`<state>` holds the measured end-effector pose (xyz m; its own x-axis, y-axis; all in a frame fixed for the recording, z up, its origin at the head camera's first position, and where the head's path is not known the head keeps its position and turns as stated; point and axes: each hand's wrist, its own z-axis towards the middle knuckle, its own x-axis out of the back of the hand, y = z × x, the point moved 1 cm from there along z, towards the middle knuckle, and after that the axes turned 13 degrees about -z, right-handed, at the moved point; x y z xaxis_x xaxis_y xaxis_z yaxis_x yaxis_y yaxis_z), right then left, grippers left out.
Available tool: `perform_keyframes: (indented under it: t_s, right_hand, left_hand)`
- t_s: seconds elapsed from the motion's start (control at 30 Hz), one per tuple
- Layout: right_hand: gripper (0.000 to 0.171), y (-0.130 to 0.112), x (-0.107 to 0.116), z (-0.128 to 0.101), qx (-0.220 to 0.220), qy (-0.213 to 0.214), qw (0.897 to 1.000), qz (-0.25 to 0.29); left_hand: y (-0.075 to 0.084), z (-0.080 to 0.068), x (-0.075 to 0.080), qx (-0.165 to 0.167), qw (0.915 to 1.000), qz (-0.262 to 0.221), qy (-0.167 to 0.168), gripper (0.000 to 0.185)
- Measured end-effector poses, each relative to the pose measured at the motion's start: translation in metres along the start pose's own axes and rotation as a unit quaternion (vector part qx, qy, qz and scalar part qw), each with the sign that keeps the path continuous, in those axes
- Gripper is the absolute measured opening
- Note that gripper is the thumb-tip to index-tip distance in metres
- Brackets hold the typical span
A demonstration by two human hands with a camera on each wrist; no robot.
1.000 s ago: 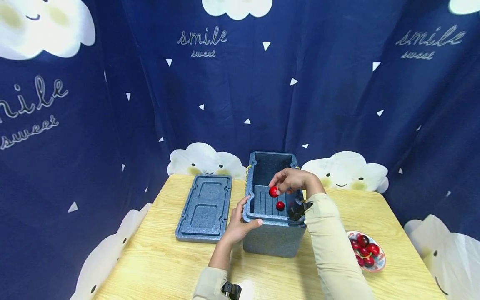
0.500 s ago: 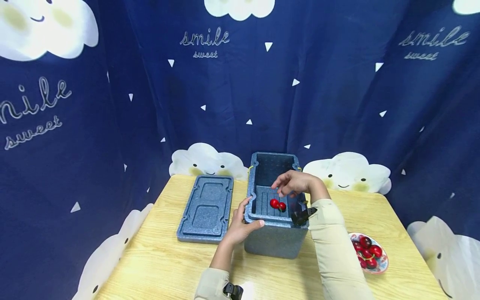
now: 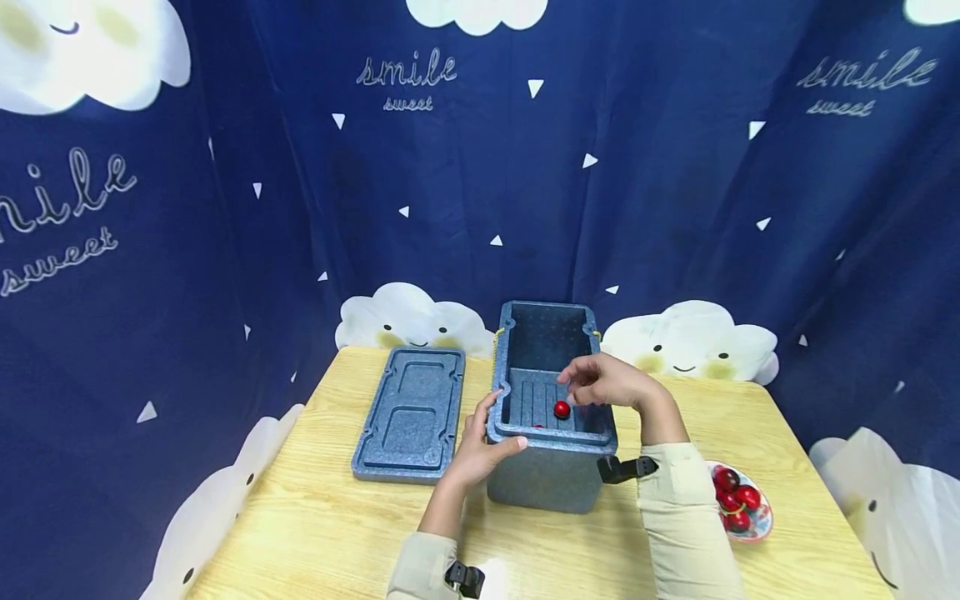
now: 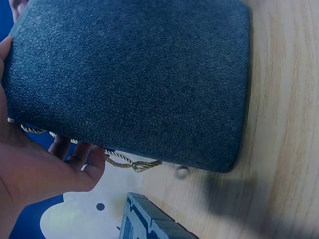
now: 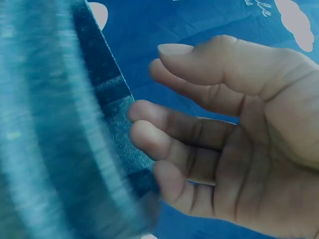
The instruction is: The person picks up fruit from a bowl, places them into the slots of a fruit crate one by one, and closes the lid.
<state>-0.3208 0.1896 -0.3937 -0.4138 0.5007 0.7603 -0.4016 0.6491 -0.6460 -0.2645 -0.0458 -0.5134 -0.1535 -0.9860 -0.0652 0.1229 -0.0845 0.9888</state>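
A blue-grey foam box [image 3: 547,479] stands uncovered on the table, its inside visible in the head view. On its ribbed floor lies one red cherry [image 3: 562,409]; a sliver of a second cherry [image 3: 538,427] shows behind the front rim. My left hand [image 3: 478,450] grips the near left corner, thumb along the front and fingers along the side. In the left wrist view those fingers [image 4: 92,162] curl at the box's edge beside a gold cord [image 4: 132,163]. Over the right rim my right hand [image 3: 609,385] holds nothing, its fingers loosely bent, as the right wrist view confirms.
The matching foam lid [image 3: 409,429] lies flat on the wooden table [image 3: 315,500], left of the box. Right of it, a patterned bowl [image 3: 765,523] holds several cherries, partly behind the right sleeve [image 3: 682,517]. A blue curtain [image 3: 450,183] hangs behind.
My right hand let go of a cherry, which dropped into the box, and then drew back to the right. The cherries inside have shifted apart. My left hand keeps its grip on the corner.
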Motion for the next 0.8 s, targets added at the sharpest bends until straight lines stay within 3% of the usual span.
perform_keyframes:
  t_s: [0.13, 0.33, 0.43, 0.67, 0.8]
  right_hand:
    - [0.030, 0.002, -0.011, -0.015, 0.006, 0.088, 0.996, -0.013]
    - [0.032, 0.003, -0.023, -0.040, -0.014, 0.202, 0.979, -0.013]
    - [0.034, 0.013, -0.031, -0.046, -0.032, 0.235, 0.971, 0.010]
    - [0.038, 0.022, -0.041, -0.062, -0.062, 0.291, 0.953, 0.067]
    - [0.036, 0.028, -0.047, -0.073, -0.072, 0.313, 0.943, 0.086]
  left_hand:
    - [0.001, -0.001, 0.000, 0.001, 1.0000, 0.000, 0.002, 0.085]
    - [0.000, -0.001, 0.000, 0.002, 1.0000, 0.004, 0.002, 0.085]
    - [0.004, -0.001, 0.001, -0.001, 1.0000, 0.008, 0.003, 0.085]
    - [0.033, -0.012, -0.003, -0.001, 1.0000, -0.007, -0.005, 0.081]
    - [0.021, -0.007, -0.003, 0.006, 1.0000, -0.006, -0.004, 0.083]
